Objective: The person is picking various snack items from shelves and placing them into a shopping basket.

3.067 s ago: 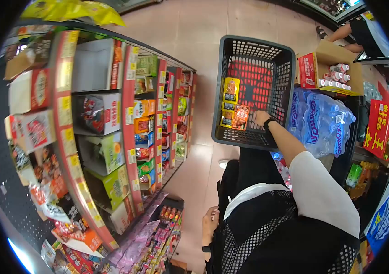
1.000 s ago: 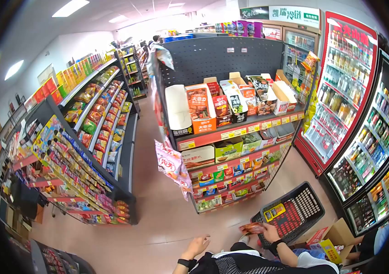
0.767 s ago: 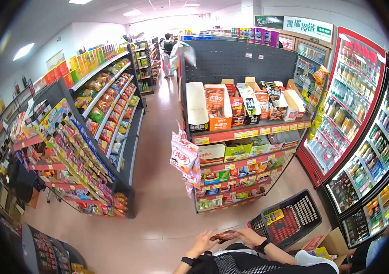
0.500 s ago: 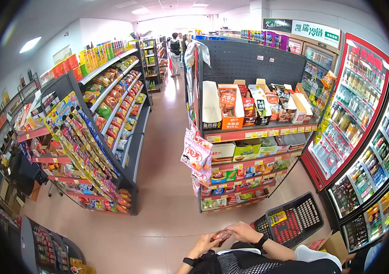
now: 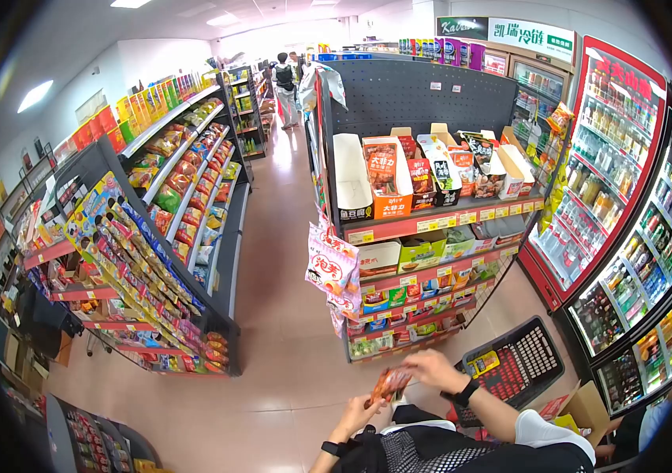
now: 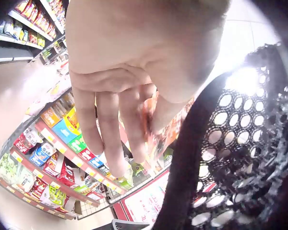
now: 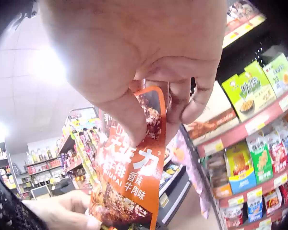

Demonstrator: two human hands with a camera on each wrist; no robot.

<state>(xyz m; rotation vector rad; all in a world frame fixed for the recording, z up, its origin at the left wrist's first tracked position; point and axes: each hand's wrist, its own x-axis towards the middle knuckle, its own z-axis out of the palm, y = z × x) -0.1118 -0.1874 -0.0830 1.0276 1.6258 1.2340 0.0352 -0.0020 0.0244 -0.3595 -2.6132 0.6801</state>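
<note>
An orange-red snack packet point(image 5: 389, 385) printed with food pictures is held between my two hands in front of my body. My right hand point(image 5: 436, 370) pinches its upper end between thumb and fingers, seen close in the right wrist view, where the packet's printed front point(image 7: 129, 177) shows. At the lower end, my left hand point(image 5: 358, 415) pinches a corner; its thumb lies at that edge in the right wrist view. The left wrist view shows the left hand's fingers point(image 6: 116, 129) extending downward, the packet partly hidden behind them. A dark shopping basket point(image 5: 537, 347) sits to the right, holding a yellow packet point(image 5: 482, 363).
Ahead stands a snack shelf point(image 5: 438, 223) with open display boxes and a pink hanging bag point(image 5: 332, 268) on its side. Another snack rack point(image 5: 135, 280) is on the left, with an aisle between. Drink fridges point(image 5: 627, 229) line the right. A cardboard box point(image 5: 586, 406) stands beside the basket.
The right hand has lifted the orange-red snack packet out of the basket and brought it to the left hand, which now grips it too. The head view has turned from the basket toward the shelves.
</note>
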